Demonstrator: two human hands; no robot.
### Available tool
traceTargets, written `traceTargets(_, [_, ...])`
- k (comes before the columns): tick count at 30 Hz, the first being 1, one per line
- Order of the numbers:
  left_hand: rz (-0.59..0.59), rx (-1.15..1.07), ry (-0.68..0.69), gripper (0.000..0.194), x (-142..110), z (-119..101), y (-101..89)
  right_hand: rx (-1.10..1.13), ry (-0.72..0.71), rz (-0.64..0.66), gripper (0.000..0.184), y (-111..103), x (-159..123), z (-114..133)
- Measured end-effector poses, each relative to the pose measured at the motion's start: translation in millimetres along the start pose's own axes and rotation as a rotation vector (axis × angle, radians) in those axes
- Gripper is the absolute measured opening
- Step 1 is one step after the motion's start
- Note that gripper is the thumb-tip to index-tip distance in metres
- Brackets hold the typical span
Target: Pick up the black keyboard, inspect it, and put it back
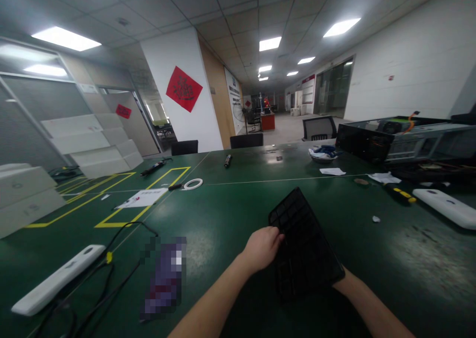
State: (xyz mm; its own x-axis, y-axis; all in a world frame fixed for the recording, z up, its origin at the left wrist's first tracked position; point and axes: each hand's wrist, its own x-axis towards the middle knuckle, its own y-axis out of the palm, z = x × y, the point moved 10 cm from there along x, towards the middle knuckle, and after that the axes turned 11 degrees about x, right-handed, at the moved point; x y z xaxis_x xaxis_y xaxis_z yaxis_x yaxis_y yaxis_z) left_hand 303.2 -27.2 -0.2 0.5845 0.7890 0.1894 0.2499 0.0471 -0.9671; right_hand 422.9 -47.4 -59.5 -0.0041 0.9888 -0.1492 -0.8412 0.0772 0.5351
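Observation:
A black grid-patterned panel, like a perforated metal cover, is held tilted just above the green table in front of me. My left hand is closed on its left edge, thumb on top. My right hand is hidden behind the panel's lower right corner; only the right forearm shows, reaching under it.
An open computer case lies at the back right, with a bowl, papers and a yellow-handled screwdriver near it. White power strips, black cables, a tape roll and yellow floor-style markings are around.

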Motion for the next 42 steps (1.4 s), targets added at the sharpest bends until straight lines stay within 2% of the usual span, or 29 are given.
traceTargets(5, [-0.018, -0.062, 0.026, 0.013, -4.5, -2.8, -8.0, 0.014, -0.026, -0.056, 0.031, -5.8, 0.8, 1.4])
traceTargets(11, [-0.018, -0.230, 0.053, 0.021, -5.3, -5.9, -13.1, 0.039, -0.010, -0.021, 0.033, 3.2, 0.0, 1.4])
traceTargets(17, [-0.039, -0.287, 0.007, 0.014, -3.7, -0.2, -10.0, 0.030, 0.001, 0.020, 0.031, 7.7, -4.9, 2.9])
traceTargets(23, [-0.078, -0.370, 0.070, 0.017, -2.8, -2.4, -11.6, 0.041, -0.025, -0.062, 0.032, -12.1, 4.8, -5.2])
traceTargets(30, [-0.078, -0.421, -0.043, 0.006, -1.4, 7.9, -6.2, 0.070, 0.003, -0.035, 0.034, -10.9, 9.0, -13.1])
traceTargets(37, [-0.108, -0.487, 0.038, 0.020, -0.8, 1.3, -12.1, -0.069, -0.079, -0.036, 0.034, -17.2, 12.7, -6.6])
traceTargets(42, [-0.143, -0.536, 0.086, 0.025, -2.2, -2.2, -15.3, -0.021, -0.055, -0.030, 0.037, -20.6, 20.0, -16.7])
